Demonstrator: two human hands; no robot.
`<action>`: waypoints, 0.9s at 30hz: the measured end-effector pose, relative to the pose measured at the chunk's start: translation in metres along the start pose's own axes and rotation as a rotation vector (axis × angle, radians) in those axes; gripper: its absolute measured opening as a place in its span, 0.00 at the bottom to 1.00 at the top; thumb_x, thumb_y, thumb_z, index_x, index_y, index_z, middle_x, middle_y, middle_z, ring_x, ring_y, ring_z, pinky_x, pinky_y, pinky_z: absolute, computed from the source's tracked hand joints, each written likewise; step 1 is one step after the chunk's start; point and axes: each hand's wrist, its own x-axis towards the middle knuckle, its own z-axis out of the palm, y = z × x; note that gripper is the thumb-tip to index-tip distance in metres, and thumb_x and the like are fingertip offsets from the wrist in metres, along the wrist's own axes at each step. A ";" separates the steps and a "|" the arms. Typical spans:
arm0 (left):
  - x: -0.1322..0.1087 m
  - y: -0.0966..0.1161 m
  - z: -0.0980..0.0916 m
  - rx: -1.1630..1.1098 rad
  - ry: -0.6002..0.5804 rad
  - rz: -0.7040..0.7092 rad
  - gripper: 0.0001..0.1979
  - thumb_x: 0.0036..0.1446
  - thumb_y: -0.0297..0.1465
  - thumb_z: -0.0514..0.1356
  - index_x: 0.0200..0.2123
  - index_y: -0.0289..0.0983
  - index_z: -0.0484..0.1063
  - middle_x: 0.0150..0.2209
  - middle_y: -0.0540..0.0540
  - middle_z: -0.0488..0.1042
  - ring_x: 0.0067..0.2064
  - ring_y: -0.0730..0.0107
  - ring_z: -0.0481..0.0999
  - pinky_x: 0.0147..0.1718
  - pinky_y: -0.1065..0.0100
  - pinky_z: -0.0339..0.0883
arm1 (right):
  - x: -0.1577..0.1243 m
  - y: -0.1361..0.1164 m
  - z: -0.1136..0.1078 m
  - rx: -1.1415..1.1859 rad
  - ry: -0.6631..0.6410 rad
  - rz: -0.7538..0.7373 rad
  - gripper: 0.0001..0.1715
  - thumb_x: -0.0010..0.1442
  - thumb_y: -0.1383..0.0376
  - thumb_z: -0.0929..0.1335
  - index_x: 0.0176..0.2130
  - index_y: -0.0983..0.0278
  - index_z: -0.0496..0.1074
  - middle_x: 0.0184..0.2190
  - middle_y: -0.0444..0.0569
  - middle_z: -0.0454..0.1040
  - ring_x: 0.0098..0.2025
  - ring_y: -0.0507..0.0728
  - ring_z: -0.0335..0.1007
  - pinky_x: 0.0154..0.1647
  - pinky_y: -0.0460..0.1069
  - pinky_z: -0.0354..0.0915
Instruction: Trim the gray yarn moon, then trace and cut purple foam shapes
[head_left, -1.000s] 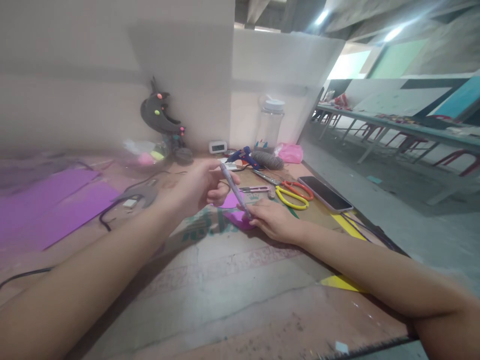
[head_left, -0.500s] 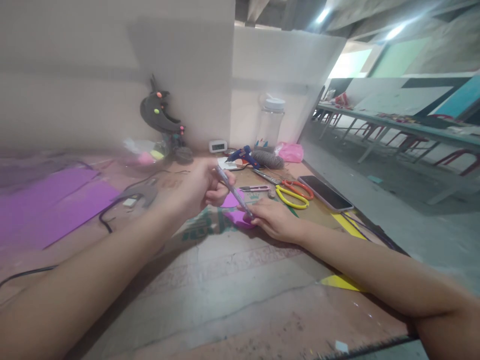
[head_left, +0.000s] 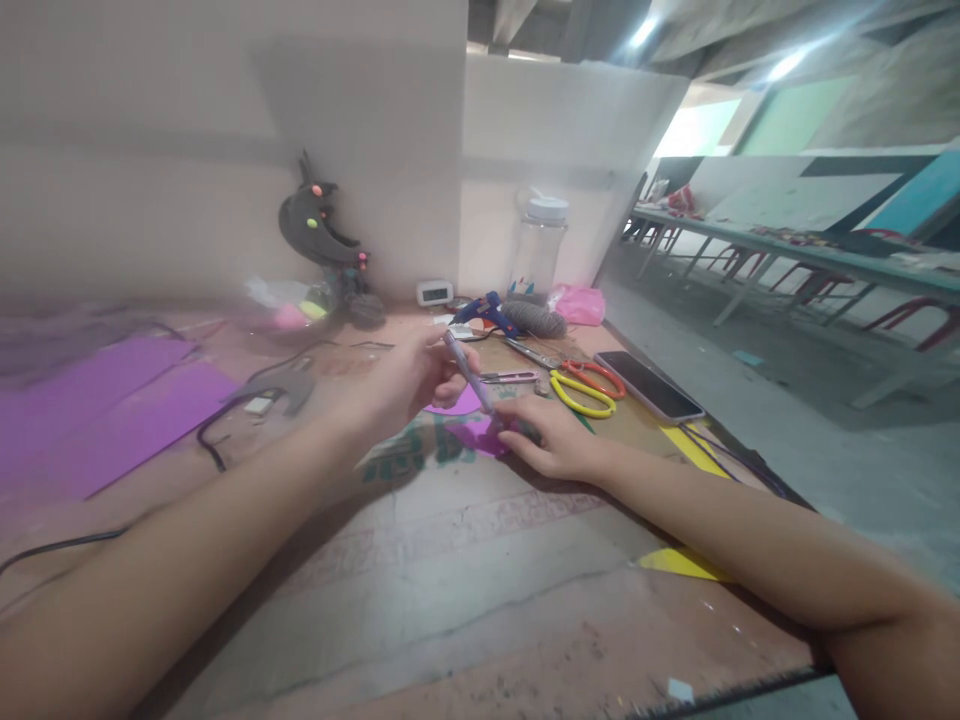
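My left hand (head_left: 409, 382) is closed round the upper end of a pale purple pen (head_left: 466, 372), which slants down to the right. Its tip meets a small purple foam piece (head_left: 477, 436) lying on the cardboard. My right hand (head_left: 547, 440) rests on the table with its fingers pressing that foam piece down beside the pen tip. A second, lighter purple piece (head_left: 459, 402) lies just behind, under my left hand.
Behind my hands lie yellow scissors (head_left: 581, 395), orange scissors (head_left: 596, 375), small snips (head_left: 510, 378), a blue glue gun (head_left: 484, 311), a phone (head_left: 649, 386) and a clear jar (head_left: 540, 250). Purple foam sheets (head_left: 97, 400) and a black cable (head_left: 225, 420) lie left.
The pen has tilted and shifted slightly in my left hand, its tip staying at the purple piece. My right hand has edged a little to the right on the foam.
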 end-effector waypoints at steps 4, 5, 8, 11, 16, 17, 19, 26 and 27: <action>0.003 -0.011 0.003 0.381 -0.042 0.036 0.26 0.64 0.46 0.43 0.36 0.34 0.73 0.26 0.46 0.69 0.27 0.67 0.69 0.28 0.68 0.65 | 0.002 0.004 0.000 0.047 0.063 0.129 0.17 0.68 0.64 0.62 0.53 0.63 0.73 0.44 0.53 0.80 0.42 0.59 0.76 0.44 0.52 0.69; 0.003 -0.014 0.002 0.503 -0.016 0.045 0.27 0.65 0.47 0.41 0.38 0.35 0.73 0.29 0.44 0.73 0.30 0.65 0.72 0.31 0.67 0.67 | 0.003 0.007 0.000 0.040 0.088 0.158 0.17 0.69 0.64 0.62 0.52 0.63 0.73 0.44 0.53 0.80 0.43 0.59 0.76 0.45 0.53 0.69; 0.003 -0.022 -0.006 0.815 0.143 0.091 0.26 0.66 0.49 0.45 0.40 0.36 0.73 0.38 0.41 0.76 0.41 0.58 0.75 0.41 0.63 0.67 | 0.005 0.021 0.000 -0.016 0.174 0.227 0.18 0.70 0.65 0.59 0.52 0.66 0.73 0.44 0.56 0.79 0.45 0.62 0.74 0.47 0.56 0.68; 0.002 -0.032 -0.015 1.023 0.249 0.076 0.18 0.55 0.46 0.62 0.36 0.36 0.75 0.38 0.38 0.76 0.48 0.48 0.73 0.47 0.59 0.64 | 0.005 0.035 0.000 -0.073 0.191 0.231 0.16 0.68 0.67 0.61 0.50 0.66 0.75 0.43 0.58 0.78 0.47 0.63 0.72 0.49 0.59 0.67; 0.006 -0.051 -0.018 1.252 0.258 0.029 0.11 0.50 0.38 0.66 0.32 0.36 0.77 0.38 0.36 0.76 0.48 0.45 0.73 0.49 0.56 0.63 | 0.004 0.034 0.003 -0.138 0.105 0.148 0.16 0.64 0.69 0.66 0.49 0.65 0.77 0.44 0.57 0.76 0.49 0.64 0.70 0.53 0.61 0.66; 0.007 -0.053 -0.019 1.275 0.252 0.023 0.09 0.50 0.36 0.65 0.31 0.36 0.77 0.38 0.37 0.76 0.48 0.46 0.73 0.48 0.57 0.64 | 0.005 0.031 0.003 -0.153 0.092 0.136 0.16 0.64 0.69 0.66 0.50 0.65 0.76 0.45 0.58 0.75 0.50 0.64 0.69 0.54 0.61 0.65; 0.008 -0.053 -0.020 1.303 0.231 0.010 0.08 0.52 0.36 0.65 0.29 0.37 0.77 0.35 0.38 0.77 0.45 0.48 0.75 0.45 0.59 0.65 | 0.006 0.026 0.000 -0.189 0.069 0.126 0.17 0.65 0.68 0.65 0.52 0.65 0.75 0.48 0.58 0.74 0.53 0.64 0.68 0.56 0.62 0.64; 0.004 -0.049 -0.022 1.381 0.205 -0.029 0.11 0.56 0.34 0.64 0.42 0.36 0.76 0.40 0.35 0.80 0.43 0.50 0.78 0.39 0.62 0.66 | 0.001 0.039 -0.045 -0.388 -0.097 0.264 0.17 0.64 0.70 0.65 0.51 0.68 0.75 0.48 0.60 0.76 0.52 0.65 0.69 0.56 0.59 0.63; 0.004 -0.049 -0.021 1.399 0.205 -0.032 0.10 0.57 0.32 0.63 0.42 0.36 0.76 0.41 0.35 0.79 0.45 0.49 0.78 0.41 0.61 0.66 | -0.004 0.044 -0.052 -0.423 -0.121 0.311 0.16 0.64 0.70 0.65 0.49 0.68 0.76 0.45 0.60 0.77 0.50 0.65 0.71 0.53 0.58 0.64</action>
